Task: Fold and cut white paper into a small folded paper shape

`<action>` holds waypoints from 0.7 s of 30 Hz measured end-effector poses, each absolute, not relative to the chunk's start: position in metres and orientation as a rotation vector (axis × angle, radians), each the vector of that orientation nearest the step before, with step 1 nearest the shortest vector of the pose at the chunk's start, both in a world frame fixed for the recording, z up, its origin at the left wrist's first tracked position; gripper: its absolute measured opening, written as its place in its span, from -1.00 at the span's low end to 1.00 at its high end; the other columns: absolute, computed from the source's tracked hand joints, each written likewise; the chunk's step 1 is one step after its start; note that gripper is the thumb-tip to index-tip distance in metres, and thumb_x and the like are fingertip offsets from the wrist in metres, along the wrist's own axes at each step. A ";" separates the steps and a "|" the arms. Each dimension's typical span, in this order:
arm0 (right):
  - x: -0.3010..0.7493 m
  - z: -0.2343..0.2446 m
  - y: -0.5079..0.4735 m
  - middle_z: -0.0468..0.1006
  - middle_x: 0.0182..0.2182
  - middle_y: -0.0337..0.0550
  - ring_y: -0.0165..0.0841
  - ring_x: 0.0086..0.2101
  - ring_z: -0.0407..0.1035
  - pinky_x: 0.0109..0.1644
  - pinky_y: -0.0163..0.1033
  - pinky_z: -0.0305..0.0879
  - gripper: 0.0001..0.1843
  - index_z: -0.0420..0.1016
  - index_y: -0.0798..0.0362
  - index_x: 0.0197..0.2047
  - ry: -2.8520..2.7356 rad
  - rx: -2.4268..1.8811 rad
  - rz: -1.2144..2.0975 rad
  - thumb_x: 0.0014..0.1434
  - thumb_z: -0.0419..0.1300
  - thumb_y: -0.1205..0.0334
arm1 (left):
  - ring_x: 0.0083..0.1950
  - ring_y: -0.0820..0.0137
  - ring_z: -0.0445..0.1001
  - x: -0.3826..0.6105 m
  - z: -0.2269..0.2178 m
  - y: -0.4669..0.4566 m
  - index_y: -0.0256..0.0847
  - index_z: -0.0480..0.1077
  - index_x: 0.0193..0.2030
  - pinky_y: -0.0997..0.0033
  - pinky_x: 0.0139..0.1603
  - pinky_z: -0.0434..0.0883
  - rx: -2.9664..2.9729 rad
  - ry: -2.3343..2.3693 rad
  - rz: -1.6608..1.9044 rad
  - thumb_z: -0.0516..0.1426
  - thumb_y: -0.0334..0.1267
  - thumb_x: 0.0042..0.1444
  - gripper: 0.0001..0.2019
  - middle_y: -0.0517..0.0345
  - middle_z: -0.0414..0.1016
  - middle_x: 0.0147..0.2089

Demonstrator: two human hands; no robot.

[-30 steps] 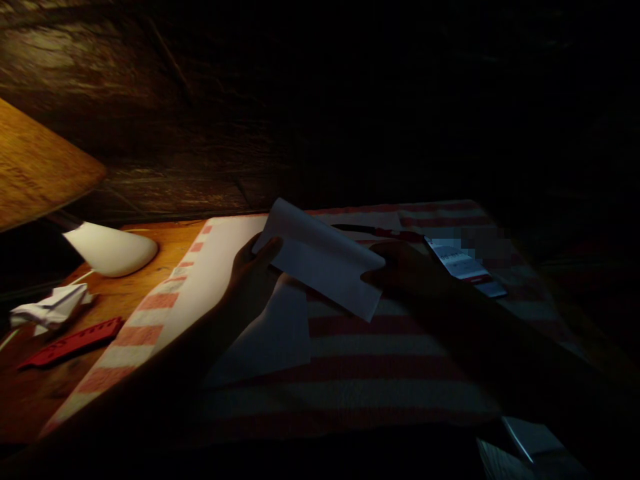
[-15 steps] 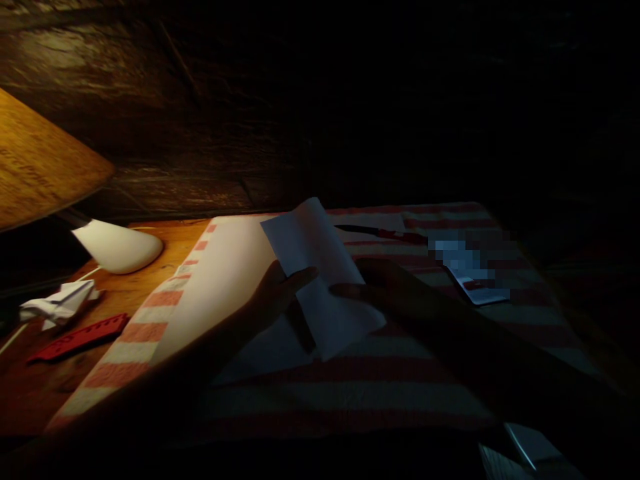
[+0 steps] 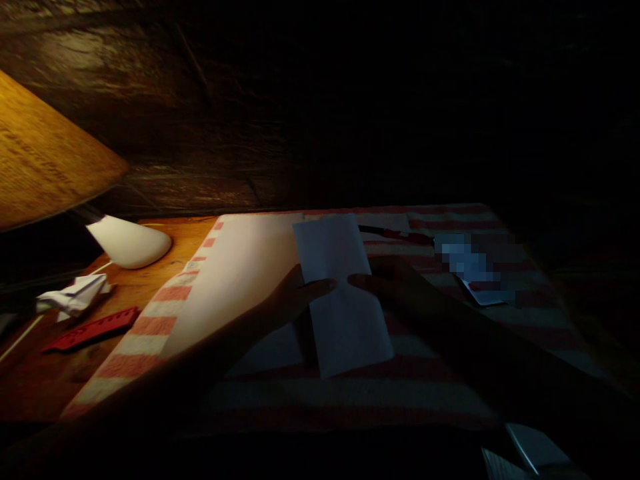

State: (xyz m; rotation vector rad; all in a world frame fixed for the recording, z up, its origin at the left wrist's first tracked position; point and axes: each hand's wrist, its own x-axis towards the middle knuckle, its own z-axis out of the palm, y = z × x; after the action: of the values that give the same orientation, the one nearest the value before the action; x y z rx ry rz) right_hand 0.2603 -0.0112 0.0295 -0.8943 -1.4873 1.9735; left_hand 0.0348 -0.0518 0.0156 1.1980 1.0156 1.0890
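A white sheet of paper [image 3: 345, 327] is held up in front of me between both hands, its long side roughly upright. My left hand [image 3: 300, 290] grips its left edge, thumb on the near face and fingers behind. On the right edge my right hand [image 3: 383, 277] pinches it the same way, its thumb pointing inward. Both hands are in deep shade, so the fingers behind the paper are hidden. Beneath lies a larger white sheet [image 3: 235, 267], spread on a red-and-white striped cloth [image 3: 150, 327].
Behind the hands lies a knife [image 3: 400, 235] with a red handle. A partly blurred, lit phone-like object [image 3: 487, 293] is at right. To the left are a lamp [image 3: 133, 243], a folded paper piece [image 3: 77, 293] and a red notched strip [image 3: 95, 330].
The held paper has turned more upright and looks flatter, its curled top edge straightened. Both thumbs have moved closer together on it. The whole view has shifted slightly.
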 end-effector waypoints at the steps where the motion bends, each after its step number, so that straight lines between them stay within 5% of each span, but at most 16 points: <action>1: 0.261 0.029 -0.010 0.68 -0.29 -0.07 -0.25 -0.29 0.53 -0.09 -0.05 0.44 -0.62 0.66 0.10 -0.22 -1.490 -0.892 1.967 0.15 0.46 -0.08 | -0.13 0.09 0.67 0.036 0.017 -0.052 -0.27 0.59 -0.07 0.09 -0.05 0.61 1.191 1.025 1.096 0.40 -0.14 0.05 -0.65 -0.03 0.70 -0.23; 13: 0.261 0.028 -0.008 0.69 -0.26 -0.04 -0.25 -0.26 0.55 -0.06 -0.07 0.42 -0.59 0.68 0.13 -0.22 -1.455 -0.873 1.975 0.12 0.48 -0.08 | -0.28 0.24 0.64 0.037 0.020 -0.054 -0.30 0.62 -0.20 0.28 -0.21 0.55 1.129 1.151 1.069 0.40 -0.03 0.05 -0.65 0.00 0.71 -0.27; 21: 0.260 0.029 -0.007 0.70 -0.26 -0.06 -0.27 -0.27 0.55 -0.08 -0.11 0.42 -0.58 0.69 0.13 -0.17 -1.460 -0.863 1.980 0.10 0.50 -0.06 | -0.23 0.16 0.66 0.039 0.022 -0.056 -0.28 0.61 -0.17 0.20 -0.16 0.57 1.122 1.167 1.080 0.39 -0.06 0.05 -0.67 -0.03 0.72 -0.23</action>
State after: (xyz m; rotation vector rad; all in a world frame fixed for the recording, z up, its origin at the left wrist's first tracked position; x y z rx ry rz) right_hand 0.2605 -0.0074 0.0286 -0.8626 -1.4599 1.9797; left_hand 0.0392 -0.0556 0.0223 1.1217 1.1675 1.0795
